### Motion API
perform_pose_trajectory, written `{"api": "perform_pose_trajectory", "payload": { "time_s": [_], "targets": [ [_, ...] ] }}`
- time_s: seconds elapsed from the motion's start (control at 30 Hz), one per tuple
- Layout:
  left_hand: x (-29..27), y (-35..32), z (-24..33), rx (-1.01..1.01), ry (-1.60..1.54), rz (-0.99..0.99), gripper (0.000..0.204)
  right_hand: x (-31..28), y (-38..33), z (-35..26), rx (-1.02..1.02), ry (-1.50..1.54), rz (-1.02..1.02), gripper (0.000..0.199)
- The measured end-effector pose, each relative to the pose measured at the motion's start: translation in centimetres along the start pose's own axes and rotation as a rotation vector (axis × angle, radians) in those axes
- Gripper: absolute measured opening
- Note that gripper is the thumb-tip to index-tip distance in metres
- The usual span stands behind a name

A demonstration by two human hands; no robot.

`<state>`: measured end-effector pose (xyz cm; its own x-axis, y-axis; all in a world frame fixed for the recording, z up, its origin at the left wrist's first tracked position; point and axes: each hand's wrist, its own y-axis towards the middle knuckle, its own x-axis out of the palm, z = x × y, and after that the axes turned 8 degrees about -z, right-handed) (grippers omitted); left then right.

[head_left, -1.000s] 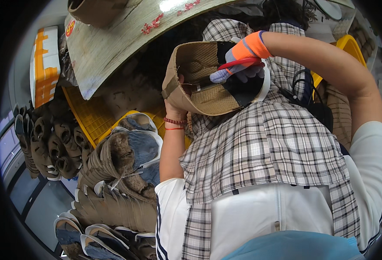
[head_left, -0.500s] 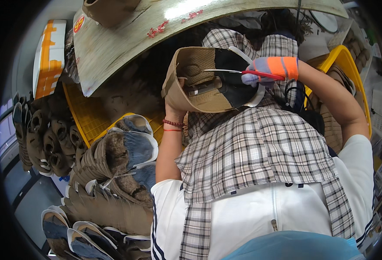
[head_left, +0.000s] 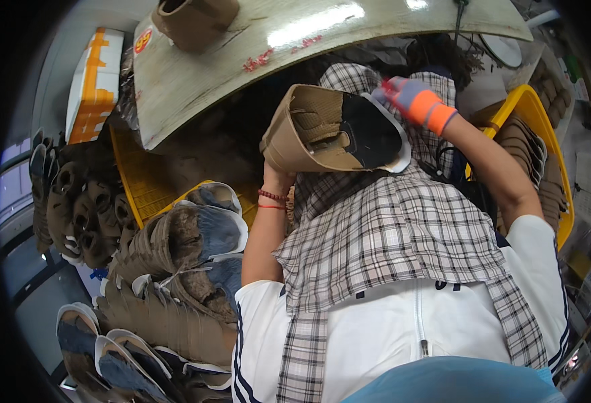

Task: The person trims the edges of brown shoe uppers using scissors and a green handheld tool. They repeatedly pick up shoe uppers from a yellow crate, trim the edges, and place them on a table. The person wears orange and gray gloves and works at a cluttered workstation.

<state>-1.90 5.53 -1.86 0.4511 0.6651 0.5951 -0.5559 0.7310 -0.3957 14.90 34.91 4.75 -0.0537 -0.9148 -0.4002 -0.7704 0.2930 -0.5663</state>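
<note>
A brown boot upper (head_left: 288, 144), black and white-edged at its right end, is held up over my lap with its inside facing me. My left hand (head_left: 277, 178) grips it from below at the left; most of that hand's fingers are hidden behind the upper. Just off the upper's right end is my right hand (head_left: 416, 101), in a lilac and orange glove. It is closed around red-handled scissors (head_left: 393, 86), which look blurred, and their blades cannot be made out.
A curved pale tabletop (head_left: 201, 87) carries a brown boot piece (head_left: 198, 23). Stacked boot uppers (head_left: 168, 316) with fuzzy lining lie at left, beside a yellow crate (head_left: 131, 174). Another yellow crate (head_left: 554, 134) with brown pieces stands at right. A plaid apron (head_left: 389, 235) covers my lap.
My right hand has drawn the scissors out of the upper's opening, up and away to its far right side. The upper has tilted slightly in my left hand.
</note>
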Motion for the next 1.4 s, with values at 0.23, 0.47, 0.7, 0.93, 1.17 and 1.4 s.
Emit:
{"api": "perform_pose_trajectory", "payload": {
  "time_s": [0.23,0.47,0.7,0.93,1.17,1.4],
  "targets": [
    [14.6,-8.5,15.7,0.871,1.442,-0.061,0.026,1.6,-0.8,7.1,-0.335,-0.171,0.452,0.045],
    [20.1,-8.2,32.1,1.174,2.898,0.172,0.015,2.1,0.7,7.9,-0.305,0.248,0.276,0.026],
    [23.2,7.1,37.3,1.399,2.928,0.073,0.012,2.2,0.0,7.3,-0.300,0.387,0.188,0.019],
    [17.0,23.7,37.6,0.829,3.031,0.086,0.016,1.0,-1.7,6.0,-0.255,0.470,0.115,0.024],
    [24.3,26.5,40.2,0.858,2.472,0.235,0.031,-0.7,-2.1,4.8,-0.217,0.798,0.051,0.021],
    [26.3,46.7,21.9,0.235,0.450,-0.376,0.073,-1.4,-1.8,4.7,-0.233,0.757,0.002,0.030]
  ]
}}
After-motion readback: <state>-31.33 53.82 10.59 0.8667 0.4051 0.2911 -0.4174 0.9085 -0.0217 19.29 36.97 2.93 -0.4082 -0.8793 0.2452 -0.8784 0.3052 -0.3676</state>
